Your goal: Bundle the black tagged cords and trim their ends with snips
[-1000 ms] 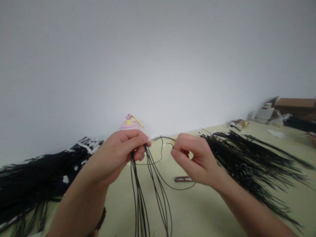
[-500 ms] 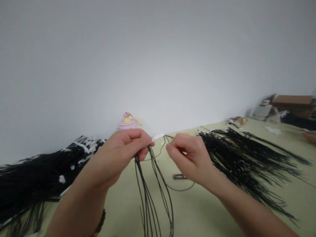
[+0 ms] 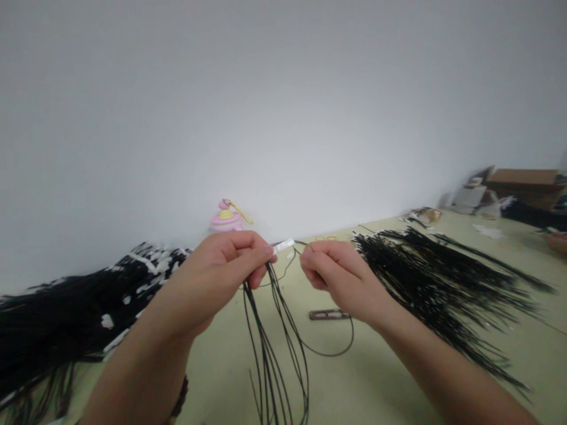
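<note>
My left hand [image 3: 239,260] is closed in a pinch on a white connector [image 3: 284,245], whose far end sticks out past the thumb. Several thin black wires [image 3: 266,348] hang below that hand in long loops toward the table. To the right of the connector, my right hand [image 3: 332,265] is closed with its fingertips on a black wire [image 3: 300,242] that runs to the connector's end. One loose wire loop curves beneath the right wrist. Close under this hand a dark, slotted tool [image 3: 328,314] lies on the table; its kind is unclear.
A big pile of black wires with white ends [image 3: 88,301] lies left. More black wire bundles [image 3: 434,277] spread over the table [image 3: 372,378] at right. A pink and yellow ornament [image 3: 227,218] stands by the wall. Farther right are a cardboard box [image 3: 525,176] and another person's hand [image 3: 557,242].
My right hand has turned slightly and its fingers have curled in more. The loose wire loop under it hangs a little lower and wider. My left hand keeps its hold.
</note>
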`<state>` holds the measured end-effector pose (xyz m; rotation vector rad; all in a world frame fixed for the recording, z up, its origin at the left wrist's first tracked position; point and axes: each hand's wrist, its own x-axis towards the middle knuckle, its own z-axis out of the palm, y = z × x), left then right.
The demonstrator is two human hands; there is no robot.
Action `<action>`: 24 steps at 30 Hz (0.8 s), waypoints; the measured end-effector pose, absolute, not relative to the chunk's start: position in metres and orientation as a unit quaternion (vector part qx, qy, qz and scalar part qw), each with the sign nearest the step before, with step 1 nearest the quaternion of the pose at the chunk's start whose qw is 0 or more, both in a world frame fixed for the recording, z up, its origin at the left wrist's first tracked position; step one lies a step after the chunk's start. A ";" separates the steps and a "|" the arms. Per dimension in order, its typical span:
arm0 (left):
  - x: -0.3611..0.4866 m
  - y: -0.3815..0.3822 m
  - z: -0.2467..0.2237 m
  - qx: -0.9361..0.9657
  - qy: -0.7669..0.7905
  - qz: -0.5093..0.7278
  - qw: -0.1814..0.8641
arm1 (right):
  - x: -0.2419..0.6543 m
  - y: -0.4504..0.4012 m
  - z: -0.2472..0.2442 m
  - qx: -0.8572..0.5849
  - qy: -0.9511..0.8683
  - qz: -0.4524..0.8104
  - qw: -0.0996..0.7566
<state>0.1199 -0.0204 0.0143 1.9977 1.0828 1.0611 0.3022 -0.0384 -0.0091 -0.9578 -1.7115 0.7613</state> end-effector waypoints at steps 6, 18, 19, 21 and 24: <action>0.118 -0.020 0.015 0.753 0.386 0.408 0.343 | 0.304 -0.032 -0.010 -0.228 -0.594 0.593 0.494; 0.117 -0.024 0.017 0.761 0.355 0.393 0.375 | 0.301 -0.040 -0.018 -0.281 -0.756 -0.078 0.586; 0.117 -0.025 0.018 0.763 0.352 0.392 0.375 | 0.301 -0.039 -0.019 -0.265 -0.757 -0.109 0.588; 0.118 -0.026 0.018 0.766 0.347 0.387 0.378 | 0.300 -0.038 -0.020 -0.240 -0.758 -0.151 0.588; 0.119 -0.026 0.018 0.770 0.337 0.381 0.384 | 0.300 -0.036 -0.022 -0.213 -0.763 -0.186 0.582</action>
